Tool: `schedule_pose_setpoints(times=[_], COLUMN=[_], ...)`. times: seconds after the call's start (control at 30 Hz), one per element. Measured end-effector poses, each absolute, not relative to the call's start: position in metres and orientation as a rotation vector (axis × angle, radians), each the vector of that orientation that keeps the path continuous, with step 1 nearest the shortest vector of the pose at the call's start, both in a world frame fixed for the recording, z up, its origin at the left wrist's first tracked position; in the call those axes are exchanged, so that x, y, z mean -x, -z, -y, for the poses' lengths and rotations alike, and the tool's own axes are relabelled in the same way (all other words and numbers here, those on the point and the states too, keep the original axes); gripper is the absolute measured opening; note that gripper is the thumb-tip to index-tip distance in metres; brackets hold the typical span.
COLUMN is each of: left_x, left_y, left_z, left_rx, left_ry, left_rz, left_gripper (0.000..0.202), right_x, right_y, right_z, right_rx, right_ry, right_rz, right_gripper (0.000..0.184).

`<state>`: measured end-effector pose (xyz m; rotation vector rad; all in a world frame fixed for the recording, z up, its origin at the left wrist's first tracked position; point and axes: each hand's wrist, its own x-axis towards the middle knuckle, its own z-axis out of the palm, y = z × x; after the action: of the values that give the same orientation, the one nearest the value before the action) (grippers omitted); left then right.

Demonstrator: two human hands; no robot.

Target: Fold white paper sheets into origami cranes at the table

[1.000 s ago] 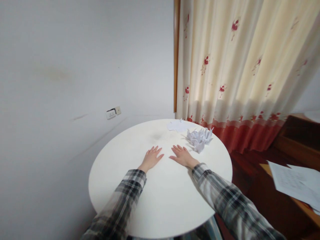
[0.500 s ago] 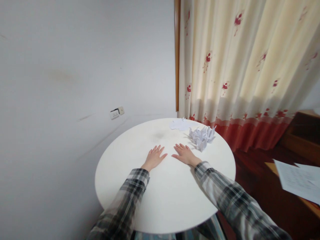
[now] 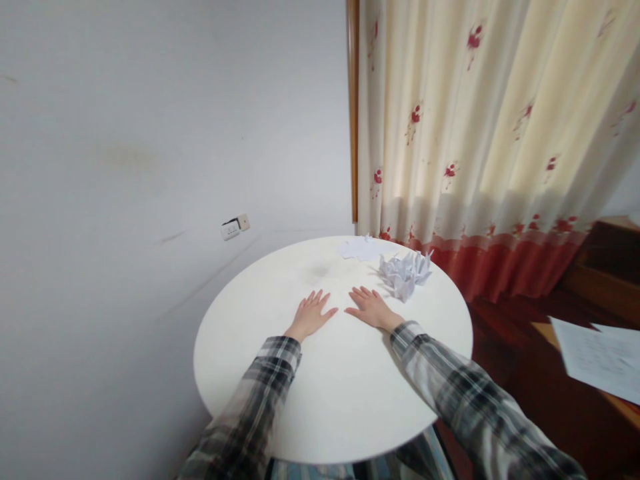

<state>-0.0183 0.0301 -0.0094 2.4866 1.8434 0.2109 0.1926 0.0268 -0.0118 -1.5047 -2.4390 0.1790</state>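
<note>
Folded paper figures [image 3: 404, 275], white and matt, heaped just beyond and to the right of the right hand [image 3: 371, 309], a little apart from its fingertips. Sharp creases, flat triangular facets and thin tapering tips; the pieces crowd together, and from where I stand their exact number cannot be told. Orientation: tips fan outward, several rising at the side farthest from the right hand, a slender one pointing left; broad facets face the near side. The heap as a whole shows no clear long axis.

Right hand: palm down, fingers slightly spread and pointing forward and to the left, thumb toward the other hand. Left hand [image 3: 311, 313]: palm down, fingers fanned forward and to the right, thumb likewise turned inward. The two are apart, with a narrow gap between the thumbs. Both rest on the surface [image 3: 330, 393], a smooth, round, white top. Plaid cloth sleeves, grey, black and white, reach the wrists.

Ahead of the hands, near the far edge: thin flat paper [image 3: 359, 251], irregular in outline, with a small pointed piece [image 3: 368, 238] at its far side. Beyond the right hand and the heap: a pleated cream curtain [image 3: 450, 120], red floral motifs, red lower band.
</note>
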Motion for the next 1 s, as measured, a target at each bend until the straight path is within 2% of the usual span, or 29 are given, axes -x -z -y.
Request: schedule_pose_setpoints(times=[1.0], left_x=[0.0196], left_y=[0.0099], left_z=[-0.0275], left_rx=[-2.504], left_ry=[-0.207], left_rz=[-1.848], left_gripper=[0.067], right_x=[-0.1925], right_y=[0.0146], right_z=[-0.0277], right_rx=[1.448], right_ry=[-0.106], right_rz=[2.393], right_gripper=[0.063])
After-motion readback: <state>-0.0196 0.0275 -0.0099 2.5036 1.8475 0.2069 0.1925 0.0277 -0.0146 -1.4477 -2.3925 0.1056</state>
